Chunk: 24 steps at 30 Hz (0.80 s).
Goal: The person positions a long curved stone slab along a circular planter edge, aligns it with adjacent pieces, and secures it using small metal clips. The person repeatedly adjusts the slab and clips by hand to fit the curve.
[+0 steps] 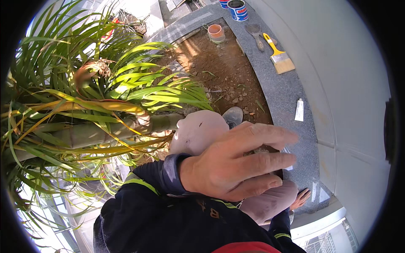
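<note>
My left hand (238, 162) is raised close in front of me, over my knees. Its dusty fingers are parted and nothing shows in them. Farther down on the right, my right hand (300, 199) rests on the grey stone ledge (301, 147), fingers laid out and partly hidden by my knee. Just past my left fingertips, a small white piece (287, 157) lies on the ledge, mostly covered by the hand. A white tube (299, 110) lies beyond it. Farther off are a wide paintbrush (279, 57) with a yellow handle and a worn scraper (255, 37).
Blue-and-white cans (238, 10) stand at the ledge's far end. An orange-rimmed pot (215, 31) sits in the soil bed (228, 67). A palm trunk (105, 130) with long fronds fills the left side. A pale wall (350, 84) rises along the right.
</note>
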Each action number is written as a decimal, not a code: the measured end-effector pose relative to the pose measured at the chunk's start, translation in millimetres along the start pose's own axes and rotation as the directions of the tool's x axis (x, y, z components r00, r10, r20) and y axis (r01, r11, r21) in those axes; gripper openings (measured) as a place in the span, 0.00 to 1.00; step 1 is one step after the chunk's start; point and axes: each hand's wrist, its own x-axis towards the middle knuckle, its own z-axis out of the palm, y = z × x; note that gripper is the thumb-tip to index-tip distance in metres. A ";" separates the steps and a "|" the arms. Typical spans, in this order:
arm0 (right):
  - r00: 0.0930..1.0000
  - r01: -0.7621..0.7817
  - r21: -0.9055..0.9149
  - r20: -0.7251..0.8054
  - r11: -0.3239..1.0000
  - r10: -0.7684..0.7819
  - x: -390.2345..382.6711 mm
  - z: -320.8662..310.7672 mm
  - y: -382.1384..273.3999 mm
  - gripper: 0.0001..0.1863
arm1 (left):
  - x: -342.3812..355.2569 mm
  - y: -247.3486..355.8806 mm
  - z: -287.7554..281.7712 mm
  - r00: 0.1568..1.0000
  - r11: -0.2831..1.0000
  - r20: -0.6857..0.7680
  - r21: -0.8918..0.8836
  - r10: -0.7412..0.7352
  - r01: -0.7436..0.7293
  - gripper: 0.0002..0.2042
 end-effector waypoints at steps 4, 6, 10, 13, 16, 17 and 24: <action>0.999 -0.034 -0.031 0.025 0.999 0.034 -0.1 -11.4 -24.2 0.35 | 20.0 -44.7 -13.9 0.969 0.999 0.247 -0.043 -0.016 0.027 0.14; 0.996 -0.013 -0.030 0.085 0.999 0.015 2.4 -24.2 -41.5 0.34 | 33.2 -62.9 -19.5 0.950 0.986 0.289 -0.078 -0.120 0.148 0.11; 0.895 -0.116 -0.180 0.408 0.977 0.181 18.4 -26.6 -33.3 0.34 | 62.0 -82.2 -18.3 0.849 0.898 0.363 -0.068 -0.384 0.435 0.06; 0.340 -0.153 -0.323 0.870 0.934 0.357 83.4 -31.5 -53.4 0.33 | 49.5 -87.4 -34.3 0.679 0.774 0.469 0.015 -0.565 0.633 0.06; 0.256 -0.456 0.176 0.965 0.873 -0.061 182.7 -51.7 -39.5 0.29 | 37.4 -89.2 -23.9 0.669 0.736 0.479 -0.069 -0.568 0.674 0.08; 0.303 -0.646 0.283 0.948 0.709 -0.102 173.1 -72.0 -140.1 0.28 | 31.4 -83.6 -21.8 0.588 0.693 0.503 0.032 -0.634 0.720 0.08; 0.564 0.599 0.558 0.216 0.575 -0.797 510.2 -478.1 -502.5 0.23 | 21.0 -83.8 -4.2 0.449 0.521 0.442 0.049 -0.777 0.852 0.08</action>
